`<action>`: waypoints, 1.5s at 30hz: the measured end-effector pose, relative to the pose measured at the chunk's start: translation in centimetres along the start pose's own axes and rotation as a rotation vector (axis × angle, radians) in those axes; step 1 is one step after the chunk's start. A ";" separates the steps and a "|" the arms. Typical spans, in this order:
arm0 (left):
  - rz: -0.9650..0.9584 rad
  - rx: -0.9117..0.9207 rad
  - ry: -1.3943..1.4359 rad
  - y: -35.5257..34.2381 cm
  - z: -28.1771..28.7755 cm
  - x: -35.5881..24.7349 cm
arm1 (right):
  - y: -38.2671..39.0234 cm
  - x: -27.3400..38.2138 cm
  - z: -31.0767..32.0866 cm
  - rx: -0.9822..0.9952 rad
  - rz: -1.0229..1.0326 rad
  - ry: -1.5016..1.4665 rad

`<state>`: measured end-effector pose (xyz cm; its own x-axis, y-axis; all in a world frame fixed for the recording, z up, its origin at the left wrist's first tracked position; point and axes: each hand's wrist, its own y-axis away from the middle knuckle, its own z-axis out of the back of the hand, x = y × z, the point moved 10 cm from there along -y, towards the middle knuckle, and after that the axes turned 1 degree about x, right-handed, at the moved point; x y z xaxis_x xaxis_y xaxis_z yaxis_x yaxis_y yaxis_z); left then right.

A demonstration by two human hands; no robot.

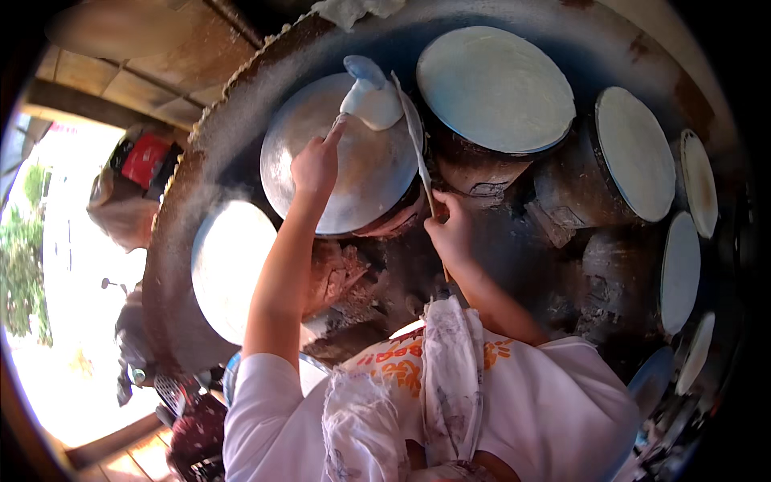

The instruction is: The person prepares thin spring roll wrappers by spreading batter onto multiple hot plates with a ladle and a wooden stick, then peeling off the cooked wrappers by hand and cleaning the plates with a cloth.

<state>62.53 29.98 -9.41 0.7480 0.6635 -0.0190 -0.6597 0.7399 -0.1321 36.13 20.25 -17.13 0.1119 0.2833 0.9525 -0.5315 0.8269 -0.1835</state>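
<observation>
orange lettering (400,352) on the white shirt (538,402) is perhaps only partly readable.

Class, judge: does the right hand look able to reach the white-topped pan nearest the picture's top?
Likely yes: the right hand has an apparently clear way to the white-topped pan, though it holds a thin stick.

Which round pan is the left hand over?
The grey round metal pan, mostly bare; the white-topped round pan to its right has no hand above.

Upper centre: smooth, dully shining metal griddle (369,177), glossy wet batter (377,110). Upper left: rough, crusted hearth rim (205,153). Bottom: matt cloth T-shirt (534,410).
</observation>
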 end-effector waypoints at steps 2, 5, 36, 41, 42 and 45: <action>0.042 -0.093 0.099 -0.4 0.7 1.4 | 0.3 1.0 -1.6 -0.026 0.039 0.074; 0.069 -0.192 0.251 0.3 1.9 3.5 | 1.1 2.3 -3.2 -0.011 0.128 0.183; 0.225 0.485 3.205 6.4 8.3 5.8 | -3.7 5.9 -9.8 0.139 0.377 0.606; 0.111 0.394 3.357 7.5 9.8 4.7 | -6.4 8.3 -16.2 0.280 0.361 0.470; 0.127 0.389 3.406 8.2 9.8 4.2 | -6.7 8.3 -15.9 0.330 0.348 0.453; 0.026 0.332 3.366 9.1 11.0 3.4 | -7.6 6.7 -9.7 0.134 0.404 0.562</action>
<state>58.22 40.22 0.25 -0.8555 -0.4641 0.2295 -0.5011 0.8538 -0.1414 49.05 20.54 -11.71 0.2815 0.7932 0.5399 -0.7174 0.5477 -0.4306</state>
